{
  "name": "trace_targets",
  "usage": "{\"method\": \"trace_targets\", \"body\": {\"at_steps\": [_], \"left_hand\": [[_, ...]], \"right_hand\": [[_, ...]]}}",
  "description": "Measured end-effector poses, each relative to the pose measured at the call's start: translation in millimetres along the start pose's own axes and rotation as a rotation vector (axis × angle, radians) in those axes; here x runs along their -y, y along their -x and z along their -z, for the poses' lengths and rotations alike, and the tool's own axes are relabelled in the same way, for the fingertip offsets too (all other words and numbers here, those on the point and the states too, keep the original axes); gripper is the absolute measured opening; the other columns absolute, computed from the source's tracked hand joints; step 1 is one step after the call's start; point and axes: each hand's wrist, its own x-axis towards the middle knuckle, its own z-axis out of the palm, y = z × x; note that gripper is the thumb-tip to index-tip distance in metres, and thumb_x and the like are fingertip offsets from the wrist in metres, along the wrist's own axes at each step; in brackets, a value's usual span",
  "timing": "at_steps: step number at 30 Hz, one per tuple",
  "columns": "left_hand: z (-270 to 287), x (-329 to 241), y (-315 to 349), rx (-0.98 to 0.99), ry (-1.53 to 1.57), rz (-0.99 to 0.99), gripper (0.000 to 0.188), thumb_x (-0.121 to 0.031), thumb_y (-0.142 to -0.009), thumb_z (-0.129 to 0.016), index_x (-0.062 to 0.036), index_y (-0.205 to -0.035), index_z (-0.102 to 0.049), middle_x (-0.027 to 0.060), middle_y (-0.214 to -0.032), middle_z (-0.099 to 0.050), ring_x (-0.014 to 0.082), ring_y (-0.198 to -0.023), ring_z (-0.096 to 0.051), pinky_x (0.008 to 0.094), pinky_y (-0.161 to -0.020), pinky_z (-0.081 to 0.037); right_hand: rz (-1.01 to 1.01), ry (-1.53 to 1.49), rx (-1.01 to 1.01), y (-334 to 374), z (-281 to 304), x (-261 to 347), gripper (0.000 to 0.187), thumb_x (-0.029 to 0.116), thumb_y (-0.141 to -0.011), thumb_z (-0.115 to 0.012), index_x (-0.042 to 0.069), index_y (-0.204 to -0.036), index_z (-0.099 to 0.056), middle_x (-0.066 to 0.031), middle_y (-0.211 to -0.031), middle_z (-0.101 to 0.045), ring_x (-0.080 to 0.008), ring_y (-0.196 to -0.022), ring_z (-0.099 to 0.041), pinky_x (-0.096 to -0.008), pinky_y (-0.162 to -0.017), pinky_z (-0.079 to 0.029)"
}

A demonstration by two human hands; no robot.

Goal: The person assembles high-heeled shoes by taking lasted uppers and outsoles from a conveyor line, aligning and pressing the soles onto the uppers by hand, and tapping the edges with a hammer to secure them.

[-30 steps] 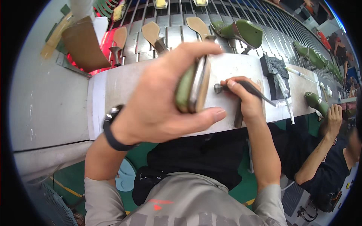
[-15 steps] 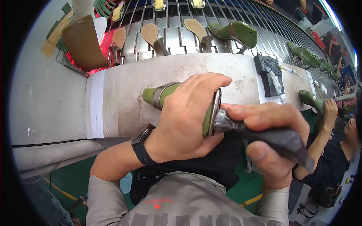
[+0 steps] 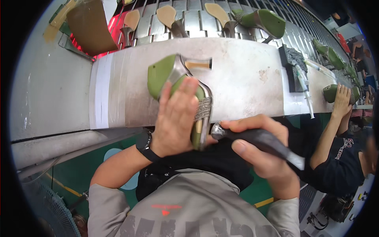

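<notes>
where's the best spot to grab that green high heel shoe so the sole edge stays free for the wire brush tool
Grip the green high heel shoe around its upper, coming from the person's left, as the left hand does now. The shoe lies sole-up with its heel pointing right, so this probably keeps the sole edge open to the wire brush tool in the right hand.

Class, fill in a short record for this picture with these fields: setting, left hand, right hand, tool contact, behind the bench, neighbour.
setting: grey workbench in front of a slatted metal conveyor
left hand: left hand grips a green high-heeled shoe, sole side facing right
right hand: right hand holds a dark-handled rotary tool
tool contact: wire brush head sits against the shoe's sole edge
behind the bench: tan insoles on stands and another green shoe
neighbour: a co-worker's hand on a green shoe at the right
</notes>
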Motion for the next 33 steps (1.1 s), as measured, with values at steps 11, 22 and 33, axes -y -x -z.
{"method": "trace_targets", "body": {"at_steps": [11, 22, 33], "left_hand": [[-13.6, 11.1, 30.5, 0.084, -0.239, 0.081, 0.070, -0.046, -0.103, -0.064, -0.0014, -0.153, -0.044, 0.0252, -0.155, -0.053, 0.0412, -0.144, -0.053, 0.0677, -0.120, -0.031], [-12.5, 11.8, 33.9, 0.147, -0.296, 0.039, 0.085, -0.051, -0.099, -0.071, 0.0020, -0.155, -0.036, 0.0332, -0.150, -0.052, 0.0480, -0.140, -0.055, 0.0710, -0.119, -0.032], [-17.8, 6.7, 30.3, 0.092, -0.225, 0.151, 0.038, -0.016, -0.107, -0.057, -0.0081, -0.144, -0.050, 0.0159, -0.149, -0.062, 0.0315, -0.140, -0.059, 0.0688, -0.119, -0.034]], "right_hand": [[-0.036, -0.055, -0.077, -16.7, -0.3, -34.0, 0.029, 0.000, -0.092, -0.077, -0.006, -0.120, -0.070, -0.0172, -0.116, -0.078, -0.0083, -0.091, -0.070, -0.0233, -0.082, -0.055], [-0.095, 0.038, 0.005, -83.1, 7.7, -17.8, 0.044, 0.026, -0.082, -0.080, -0.009, -0.105, -0.066, -0.0288, -0.109, -0.076, -0.0318, -0.103, -0.076, -0.0405, -0.099, -0.058], [0.206, 0.276, 0.304, -91.3, 25.0, -19.0, 0.034, 0.018, -0.083, -0.084, -0.008, -0.098, -0.068, -0.0304, -0.105, -0.076, -0.0392, -0.099, -0.077, -0.0456, -0.093, -0.062]]}}
